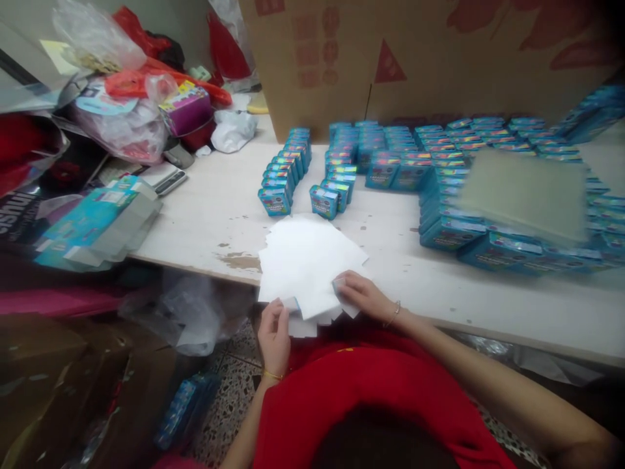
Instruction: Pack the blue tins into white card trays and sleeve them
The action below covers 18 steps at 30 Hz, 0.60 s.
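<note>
A fanned pile of white card sheets (307,257) lies at the front edge of the table, partly overhanging it. My left hand (275,332) pinches a sheet at the pile's near left corner, where a thin blue edge shows. On the right side, my right hand (362,295) has its fingers bent round another sheet edge, with a bit of blue at the fingertips. The undersides of the sheets are mostly hidden. Just beyond the pile stand two rows of small blue boxes (274,201), their tops shiny.
Many more blue boxes (452,232) are packed at the right, with a pale translucent slab (527,192) over them. Behind rises a large cardboard carton (336,78). At left are flat blue-and-white box blanks (97,218), a purple box (188,111) and plastic bags (122,117).
</note>
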Each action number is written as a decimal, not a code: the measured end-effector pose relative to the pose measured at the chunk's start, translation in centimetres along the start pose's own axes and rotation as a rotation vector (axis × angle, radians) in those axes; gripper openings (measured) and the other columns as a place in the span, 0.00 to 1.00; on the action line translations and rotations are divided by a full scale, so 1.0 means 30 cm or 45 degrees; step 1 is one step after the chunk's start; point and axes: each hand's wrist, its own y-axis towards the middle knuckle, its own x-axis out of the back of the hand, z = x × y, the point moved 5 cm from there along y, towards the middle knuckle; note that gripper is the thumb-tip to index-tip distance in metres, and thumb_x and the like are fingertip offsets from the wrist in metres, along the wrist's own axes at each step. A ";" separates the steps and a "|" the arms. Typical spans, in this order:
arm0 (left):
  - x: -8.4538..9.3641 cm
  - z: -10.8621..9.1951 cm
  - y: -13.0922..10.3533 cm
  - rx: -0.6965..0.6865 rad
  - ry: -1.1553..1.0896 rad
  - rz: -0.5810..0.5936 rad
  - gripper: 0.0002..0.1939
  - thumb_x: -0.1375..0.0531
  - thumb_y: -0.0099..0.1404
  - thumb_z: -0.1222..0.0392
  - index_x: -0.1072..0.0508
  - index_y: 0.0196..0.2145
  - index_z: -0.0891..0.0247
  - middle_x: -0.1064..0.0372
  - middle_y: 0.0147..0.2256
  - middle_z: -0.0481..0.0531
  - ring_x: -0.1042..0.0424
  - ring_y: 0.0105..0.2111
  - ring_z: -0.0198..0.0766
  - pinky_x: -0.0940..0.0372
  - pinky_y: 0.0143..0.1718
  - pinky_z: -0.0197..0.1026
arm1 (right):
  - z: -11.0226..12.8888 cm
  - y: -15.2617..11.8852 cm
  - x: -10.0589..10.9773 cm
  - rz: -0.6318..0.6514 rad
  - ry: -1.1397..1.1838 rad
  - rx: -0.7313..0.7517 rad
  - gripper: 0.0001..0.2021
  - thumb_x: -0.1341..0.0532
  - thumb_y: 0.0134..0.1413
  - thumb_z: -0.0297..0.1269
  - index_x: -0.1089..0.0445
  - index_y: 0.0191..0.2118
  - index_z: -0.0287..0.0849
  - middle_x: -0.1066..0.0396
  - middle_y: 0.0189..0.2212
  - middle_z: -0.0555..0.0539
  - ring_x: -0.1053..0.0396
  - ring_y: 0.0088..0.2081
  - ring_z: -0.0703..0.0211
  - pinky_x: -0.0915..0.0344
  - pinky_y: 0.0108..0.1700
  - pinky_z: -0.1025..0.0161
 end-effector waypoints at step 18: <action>-0.124 -0.226 0.138 -0.786 1.214 0.842 0.11 0.53 0.70 0.58 0.33 0.34 0.60 0.35 0.33 0.50 0.38 0.36 0.40 0.44 0.30 0.39 | 0.025 0.012 -0.030 0.082 -0.824 0.639 0.13 0.55 0.63 0.27 0.34 0.42 0.40 0.35 0.30 0.45 0.37 0.30 0.60 0.36 0.32 0.64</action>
